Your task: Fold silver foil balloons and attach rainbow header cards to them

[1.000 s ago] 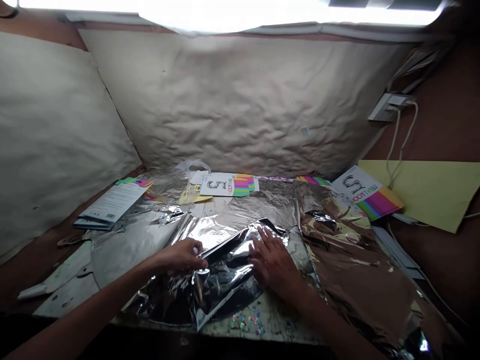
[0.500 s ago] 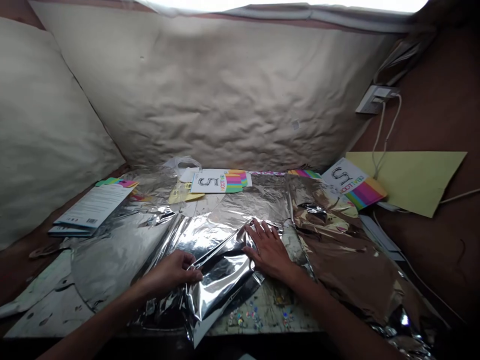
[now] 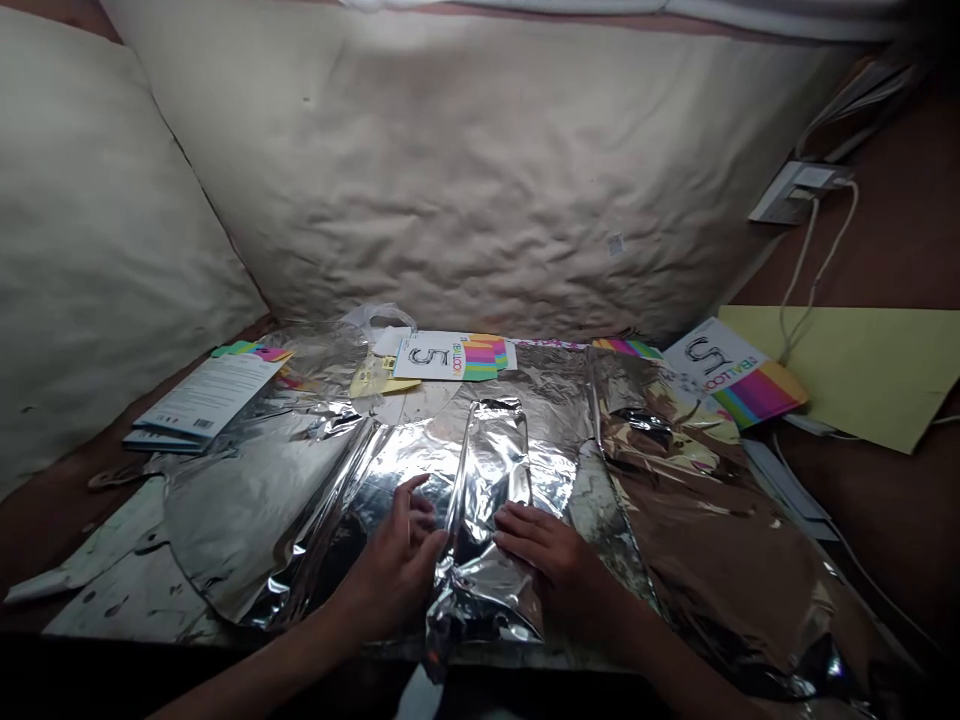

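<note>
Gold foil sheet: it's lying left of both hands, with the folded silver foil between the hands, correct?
No: the head view shows the gold foil sheet right of both hands, not left. The folded silver foil does lie between the left hand and the right hand.

Here's the speckled tabletop [image 3: 596, 510], piled with crinkled silver foil [image 3: 262, 510], a big copper foil sheet [image 3: 712, 540], and, over on the left, a stack of printed packets [image 3: 206, 400]!
</note>
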Demonstrator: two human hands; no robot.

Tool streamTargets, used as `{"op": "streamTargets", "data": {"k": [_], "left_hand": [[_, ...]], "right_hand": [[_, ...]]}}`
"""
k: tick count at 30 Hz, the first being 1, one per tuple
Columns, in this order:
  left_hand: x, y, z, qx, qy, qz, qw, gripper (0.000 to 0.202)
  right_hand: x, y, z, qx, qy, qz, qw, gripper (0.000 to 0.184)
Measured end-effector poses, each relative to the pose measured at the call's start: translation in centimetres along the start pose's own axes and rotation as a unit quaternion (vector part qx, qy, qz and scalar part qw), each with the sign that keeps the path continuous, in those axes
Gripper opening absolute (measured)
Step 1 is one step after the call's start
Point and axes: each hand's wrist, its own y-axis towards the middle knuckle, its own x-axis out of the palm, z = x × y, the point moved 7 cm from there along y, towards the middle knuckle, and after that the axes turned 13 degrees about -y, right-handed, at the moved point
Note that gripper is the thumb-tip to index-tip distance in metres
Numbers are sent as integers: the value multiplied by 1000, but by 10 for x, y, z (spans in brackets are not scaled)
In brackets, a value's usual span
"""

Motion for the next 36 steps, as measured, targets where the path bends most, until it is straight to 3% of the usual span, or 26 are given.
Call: {"op": "streamTargets", "data": {"k": [2,4,5,6,7,9,11,13,15,17,20,23,26,28,30,32,36], "left_hand": [[5,1,15,122,160,-88,976,46],[20,-2,22,221,307,-218,900,51],[25,-3,24,248,355,-260,863,54],[28,-2,26,255,372,-283,847,57],[30,1,30,252,368,-291,846,56],[31,11,38,218,331,-265,879,44],[29,25,40,150,267,-203,930,28],[25,38,36,69,192,-130,970,31],[24,49,31,18,137,-81,987,36],[23,55,29,6,142,-41,989,52],[25,52,27,20,220,-1,975,65],[33,34,22,65,314,-1,947,67],[43,12,23,172,406,-21,897,64],[50,0,22,236,448,-67,860,63],[55,-5,15,257,468,-132,835,66],[56,-6,7,241,475,-178,828,70],[59,-10,5,223,464,-228,826,70]], "right_hand": [[-1,-6,4,3,21,-28,999,33],[-4,-9,8,20,52,-55,997,35],[-5,-9,10,35,74,-62,995,35],[-6,-9,12,55,102,-67,991,34],[-6,-7,15,82,135,-66,985,32],[-5,-5,25,169,200,-39,964,29],[-2,-5,39,281,245,13,928,28],[3,-8,52,384,261,68,883,29],[7,-9,60,447,257,91,852,58],[8,-6,64,469,236,89,846,83],[2,-2,60,451,186,61,871,86],[-1,-8,45,417,162,12,894,81],[2,-28,26,394,168,-27,903,80],[-2,-43,17,368,134,-23,920,80],[-13,-55,9,310,59,3,949,79],[-23,-62,0,217,-16,6,976,79],[-21,-68,-13,59,-60,-108,991,91]]}}
